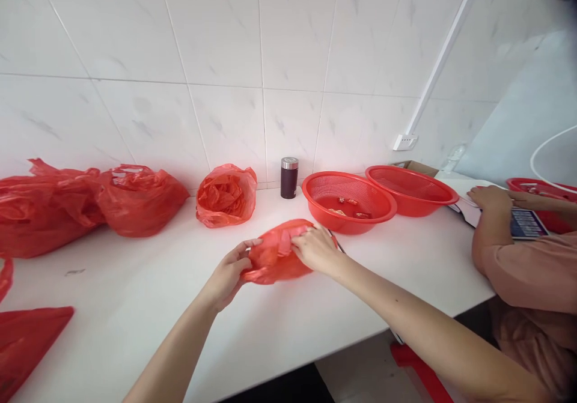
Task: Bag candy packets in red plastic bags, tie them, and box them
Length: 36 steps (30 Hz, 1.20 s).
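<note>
A red plastic bag (274, 257) is stretched between my two hands above the white table. My left hand (229, 272) grips its left edge, thumb on top. My right hand (315, 247) pinches the bag's upper right part, with the fingers partly hidden in the plastic. Just behind my right hand is a red mesh basket (349, 226) with a few small wrapped items at its bottom. A dark thin object pokes out beside my right wrist; I cannot make out what it is.
Behind stand an open red bag (226, 196), a dark cup (289, 178) and a second red basket (412, 193). Full red bags (142, 202) line the left, another red bag (31, 343) lies front left. At right a person's arms (491, 211) rest near a booklet.
</note>
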### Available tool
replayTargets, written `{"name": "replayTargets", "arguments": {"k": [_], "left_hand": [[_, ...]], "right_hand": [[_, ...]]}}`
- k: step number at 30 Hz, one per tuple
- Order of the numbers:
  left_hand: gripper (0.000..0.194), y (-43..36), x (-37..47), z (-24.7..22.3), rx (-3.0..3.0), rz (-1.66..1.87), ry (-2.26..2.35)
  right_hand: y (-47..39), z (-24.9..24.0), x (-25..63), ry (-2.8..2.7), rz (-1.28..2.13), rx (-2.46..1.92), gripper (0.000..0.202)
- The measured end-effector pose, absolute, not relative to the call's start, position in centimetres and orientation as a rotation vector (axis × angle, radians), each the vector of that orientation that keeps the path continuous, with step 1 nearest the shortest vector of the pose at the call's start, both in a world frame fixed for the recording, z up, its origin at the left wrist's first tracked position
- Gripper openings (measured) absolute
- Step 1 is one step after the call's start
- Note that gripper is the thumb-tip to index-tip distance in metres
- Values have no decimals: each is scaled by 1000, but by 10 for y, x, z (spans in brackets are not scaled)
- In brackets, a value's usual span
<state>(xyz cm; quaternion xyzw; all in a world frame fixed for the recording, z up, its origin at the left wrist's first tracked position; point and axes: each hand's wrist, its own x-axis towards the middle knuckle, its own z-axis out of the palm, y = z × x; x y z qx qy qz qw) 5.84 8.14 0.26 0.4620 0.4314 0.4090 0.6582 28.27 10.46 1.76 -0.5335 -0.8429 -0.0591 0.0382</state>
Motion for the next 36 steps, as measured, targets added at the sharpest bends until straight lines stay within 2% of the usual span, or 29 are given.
{"name": "replayTargets", "arguments": {"k": [2, 3, 5, 7, 9, 11, 13, 17, 18, 21, 23, 27, 31, 35, 36], "left_hand": [[52, 80, 36, -2, 1009, 885, 1051], [52, 82, 25, -4, 995, 897, 1156], [49, 85, 6, 0, 1030, 958, 1401], [41, 83, 2, 11, 1201, 1077, 1634], [32, 76, 14, 26, 1512, 1299, 1807], [24, 65, 40, 35, 1916, 1468, 1917], [21, 57, 68, 30, 2329, 1331, 1933], [17, 71, 92, -18, 2627, 655, 2011], [20, 80, 89, -30, 2618, 532, 2053], [38, 108, 62, -50, 2518, 319, 2243], [44, 121, 42, -48, 2423, 256, 2359], [52, 122, 24, -28, 2296, 126, 2225], [61, 108, 32, -11, 2188, 183, 1982], [64, 94, 36, 5, 2111, 269, 1735], [67, 91, 35, 9, 2095, 298, 1649]], "right_hand": [[110, 8, 292, -2663, -148, -1772, 12], [110, 5, 297, -2687, -116, -1789, 16], [106, 5, 301, -2746, -67, -1771, 47], [98, 11, 297, -2824, -41, -1760, 61], [92, 18, 289, -2902, -36, -1762, 51], [90, 21, 280, -2917, -69, -1734, 29], [93, 19, 273, -2859, -153, -1655, 22], [98, -1, 269, -2813, -242, -1514, 26], [99, -5, 271, -2836, -192, -1519, 29], [97, -7, 280, -2927, 40, -1596, 57], [95, 1, 287, -3015, 144, -1663, 64], [94, 24, 295, -3091, 367, -1688, 57], [99, 31, 290, -2814, 256, -1430, 23], [108, 10, 282, -2853, 165, -1354, 29], [111, 3, 282, -2898, 187, -1421, 45]]}}
